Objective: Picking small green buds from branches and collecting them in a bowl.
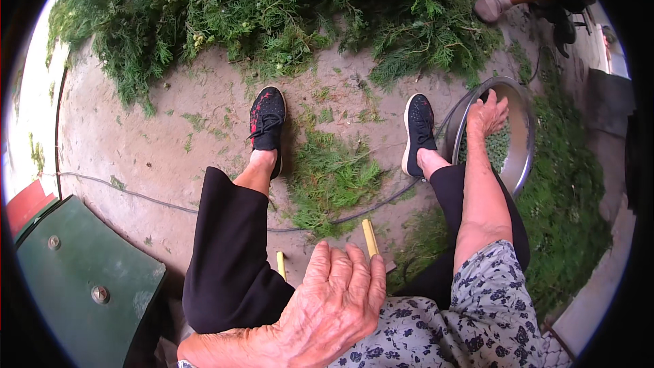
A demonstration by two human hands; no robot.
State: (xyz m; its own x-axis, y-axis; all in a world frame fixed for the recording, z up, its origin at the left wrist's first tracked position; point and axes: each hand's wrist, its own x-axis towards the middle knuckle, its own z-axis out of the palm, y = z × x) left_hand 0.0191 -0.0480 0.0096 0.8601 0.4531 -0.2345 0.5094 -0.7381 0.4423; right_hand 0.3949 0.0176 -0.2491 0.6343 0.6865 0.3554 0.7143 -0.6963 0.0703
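Seen from the head camera, a seated person's bare right hand (pixel 487 114), fingers spread apart, reaches over a round, silver-coloured metal basin (pixel 524 138) on the floor beside the right leg; whether the fingertips grip anything cannot be told. Small, pale green pieces (pixel 496 148) lie inside the basin. The bare left hand (pixel 334 293) rests palm down near the lap, fingers together and lightly curled, its underside hidden.

The likeliest mishap is a spill: a shift of the black, red-flecked right shoe (pixel 419 126) or the leg in black trousers (pixel 446 187) could knock the basin's rim. A thin black cable (pixel 395 194) crosses the concrete floor (pixel 170 143) behind the shoes and runs close by the basin; a foot catching it could drag it against the metal. Feathery green sprigs (pixel 334 174) litter the ground between the feet, and loose bits could stray in among the pieces if carried on the fingers.
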